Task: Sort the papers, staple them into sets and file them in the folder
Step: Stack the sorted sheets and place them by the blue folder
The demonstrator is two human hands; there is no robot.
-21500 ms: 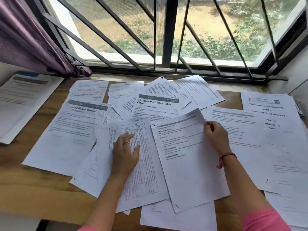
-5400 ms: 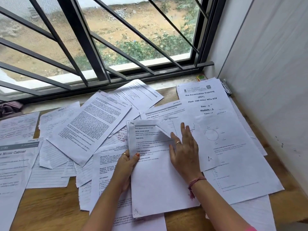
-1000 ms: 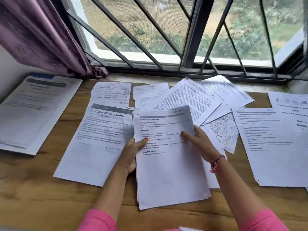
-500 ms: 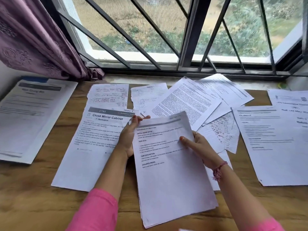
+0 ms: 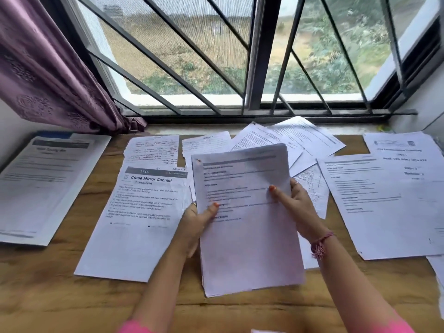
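Mostly blurred txt, held stack [image 5: 247, 219]

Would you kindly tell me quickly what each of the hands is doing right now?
Left hand: grips the left edge of the paper stack.
Right hand: grips the stack's right edge.

A room in a home, by the look of it: beyond the hands a barred window [image 5: 252, 56] gives onto grass and shrubs, a purple curtain [image 5: 48, 68] hangs far left of the left hand [image 5: 194, 224], and printed sheets [image 5: 144, 212] cover a wooden desk [image 5: 36, 284] beneath both hands.
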